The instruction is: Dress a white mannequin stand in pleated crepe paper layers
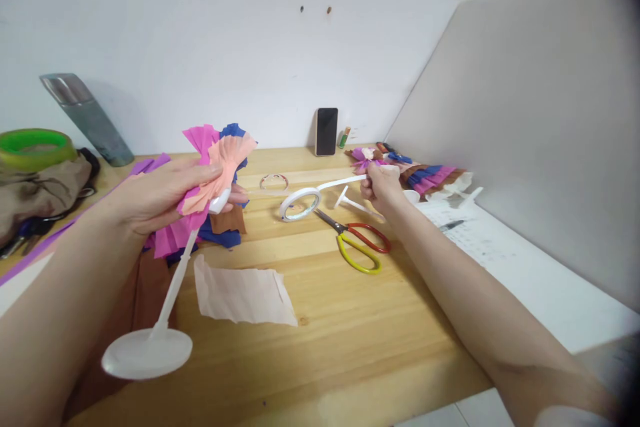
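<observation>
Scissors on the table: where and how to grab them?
Likely best by the red loop and yellow loop, from above, near right side. The scissors lie flat, blades pointing away to the left.

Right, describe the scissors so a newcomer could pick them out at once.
On the wooden tabletop, find the phone upright by the wall, then look nearer, between the white tape roll and the right hand. The scissors lie there, dark blades toward the roll. Unlike the white roll and white plastic stand beside them, they have one red and one yellow handle loop.
</observation>
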### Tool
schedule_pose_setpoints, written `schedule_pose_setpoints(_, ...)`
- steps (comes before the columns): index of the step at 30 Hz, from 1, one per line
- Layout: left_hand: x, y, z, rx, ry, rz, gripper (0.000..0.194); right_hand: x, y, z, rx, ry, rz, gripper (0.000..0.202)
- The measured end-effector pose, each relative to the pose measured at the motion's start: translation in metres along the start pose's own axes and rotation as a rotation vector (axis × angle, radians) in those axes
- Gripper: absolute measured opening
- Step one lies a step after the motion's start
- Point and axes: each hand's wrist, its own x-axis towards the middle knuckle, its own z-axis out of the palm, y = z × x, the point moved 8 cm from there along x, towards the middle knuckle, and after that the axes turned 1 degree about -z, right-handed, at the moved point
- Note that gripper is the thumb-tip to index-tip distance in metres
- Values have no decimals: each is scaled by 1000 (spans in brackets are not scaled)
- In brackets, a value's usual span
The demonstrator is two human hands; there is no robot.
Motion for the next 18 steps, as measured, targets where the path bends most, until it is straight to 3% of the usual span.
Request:
schedule_pose_setpoints(7, -15, 0, 13, -7, -47, -73, 44, -24, -13, 29, 169, -267, 204, 18)
schedule_pose_setpoints(13, -14, -3, 18, 18, -126, -74, 35, -24, -16, 16, 245, -259, 285, 23)
schedule_pose_setpoints(18, -8, -12, 18, 38, -114, -90, 36, -21, -17, -1, 250, -219, 278, 28)
